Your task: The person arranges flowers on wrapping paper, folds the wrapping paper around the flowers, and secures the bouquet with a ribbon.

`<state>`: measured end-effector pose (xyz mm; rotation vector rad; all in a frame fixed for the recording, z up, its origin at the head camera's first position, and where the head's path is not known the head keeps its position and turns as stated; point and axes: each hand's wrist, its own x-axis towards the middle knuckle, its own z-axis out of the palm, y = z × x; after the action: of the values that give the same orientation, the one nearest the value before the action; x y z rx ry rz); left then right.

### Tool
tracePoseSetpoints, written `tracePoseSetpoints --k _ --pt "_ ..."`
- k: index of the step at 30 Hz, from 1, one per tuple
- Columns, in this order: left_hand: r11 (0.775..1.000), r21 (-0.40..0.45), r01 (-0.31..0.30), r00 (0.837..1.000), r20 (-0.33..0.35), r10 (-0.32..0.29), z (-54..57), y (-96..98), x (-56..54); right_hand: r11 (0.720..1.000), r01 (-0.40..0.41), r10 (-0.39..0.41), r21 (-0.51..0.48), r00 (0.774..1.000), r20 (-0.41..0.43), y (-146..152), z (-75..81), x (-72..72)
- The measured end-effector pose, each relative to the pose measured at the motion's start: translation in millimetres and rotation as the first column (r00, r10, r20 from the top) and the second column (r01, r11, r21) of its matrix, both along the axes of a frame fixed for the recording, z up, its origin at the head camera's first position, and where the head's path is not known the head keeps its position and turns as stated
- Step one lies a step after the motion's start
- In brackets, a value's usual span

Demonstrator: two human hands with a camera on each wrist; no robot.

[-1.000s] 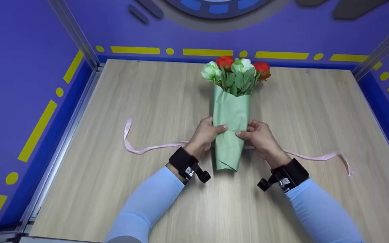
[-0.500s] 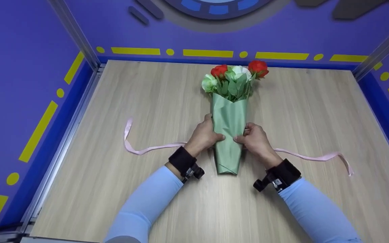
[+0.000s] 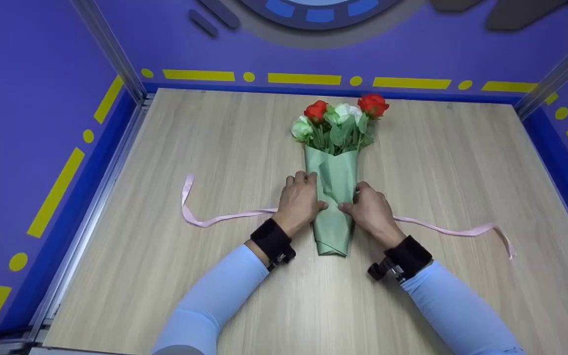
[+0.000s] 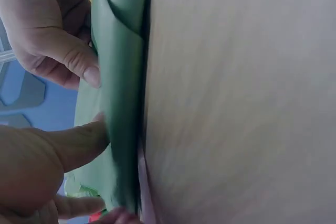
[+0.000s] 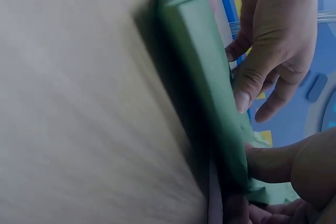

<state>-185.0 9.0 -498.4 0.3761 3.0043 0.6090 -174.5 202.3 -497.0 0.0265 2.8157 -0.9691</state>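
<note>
A bouquet of red and white-green flowers (image 3: pixel 346 113) lies wrapped in green paper (image 3: pixel 340 170) in the middle of the table. My left hand (image 3: pixel 298 203) rests at the paper's left side; its thumb touches the front and its fingers reach loosely along the edge. From the other side, my right hand (image 3: pixel 373 211) grips the wrapped bouquet, thumb on top and fingers curled at the right edge, as the right wrist view shows at the paper (image 5: pixel 210 77). Beneath the bouquet runs a pink ribbon (image 3: pixel 230 216), its middle hidden and both ends spread sideways.
The wooden table (image 3: pixel 205 296) carries the bouquet and ribbon. Blue-purple panels (image 3: pixel 205 44) with yellow marks enclose its back and sides, and metal posts (image 3: pixel 109 49) stand at the corners.
The bouquet has come toward me and down onto the table over the ribbon, both hands moving with it. My left fingers have loosened from around the paper's edge.
</note>
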Motion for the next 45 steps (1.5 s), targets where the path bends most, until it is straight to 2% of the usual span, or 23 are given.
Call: tracePoseSetpoints --k 2,4,7,9,12,13,15,19,25,31,36,41,45 --pt "0.996 -0.072 0.05 0.998 -0.032 -0.053 0.3 -0.2 1.1 0.999 -0.017 0.019 0.039 0.999 -0.051 0.0 -2.2 1.2" --pt "0.986 -0.132 0.1 0.994 -0.03 -0.105 0.7 -0.5 1.6 0.996 -0.05 0.059 0.076 0.99 -0.127 -0.1 -4.8 2.5" --pt "0.969 -0.172 0.178 0.984 0.057 -0.17 2.0 -4.0 0.7 0.981 -0.12 0.152 0.155 0.965 -0.212 0.9 -7.9 3.9" --pt "0.956 -0.178 0.234 0.968 0.14 -0.21 3.7 -8.4 -0.8 0.966 -0.158 0.203 0.204 0.954 -0.221 2.5 -8.0 4.8" --pt "0.935 -0.166 0.314 0.931 0.245 -0.269 6.3 -16.9 -3.2 0.95 -0.18 0.233 0.256 0.954 -0.192 5.1 -7.4 5.2" --pt "0.929 -0.161 0.334 0.921 0.266 -0.285 7.1 -19.2 -3.8 0.949 -0.181 0.233 0.26 0.954 -0.187 5.8 -7.5 5.0" --pt "0.921 -0.154 0.357 0.91 0.281 -0.306 7.6 -22.7 -4.9 0.95 -0.176 0.228 0.258 0.955 -0.188 6.8 -8.2 4.3" --pt "0.924 -0.137 0.356 0.913 0.264 -0.312 6.6 -24.2 -5.9 0.954 -0.168 0.223 0.25 0.951 -0.212 7.0 -10.4 2.1" --pt "0.933 -0.162 0.323 0.925 0.263 -0.275 6.2 -19.2 -4.8 0.951 -0.172 0.232 0.258 0.947 -0.221 7.0 -11.4 3.4" --pt "0.932 -0.187 0.311 0.931 0.255 -0.26 6.4 -15.5 -3.1 0.923 -0.243 0.321 0.298 0.914 -0.247 7.6 -6.2 16.1" --pt "0.927 -0.176 0.332 0.922 0.27 -0.279 6.5 -19.2 -4.5 0.885 -0.325 0.405 0.332 0.89 -0.208 11.0 -1.3 25.7" --pt "0.914 -0.19 0.359 0.904 0.315 -0.289 5.8 -24.5 -8.6 0.858 -0.355 0.431 0.372 0.891 -0.144 15.6 -3.7 26.9" --pt "0.903 -0.199 0.38 0.893 0.332 -0.302 9.6 -24.6 -10.7 0.841 -0.367 0.446 0.397 0.886 -0.127 18.5 -5.4 25.3"
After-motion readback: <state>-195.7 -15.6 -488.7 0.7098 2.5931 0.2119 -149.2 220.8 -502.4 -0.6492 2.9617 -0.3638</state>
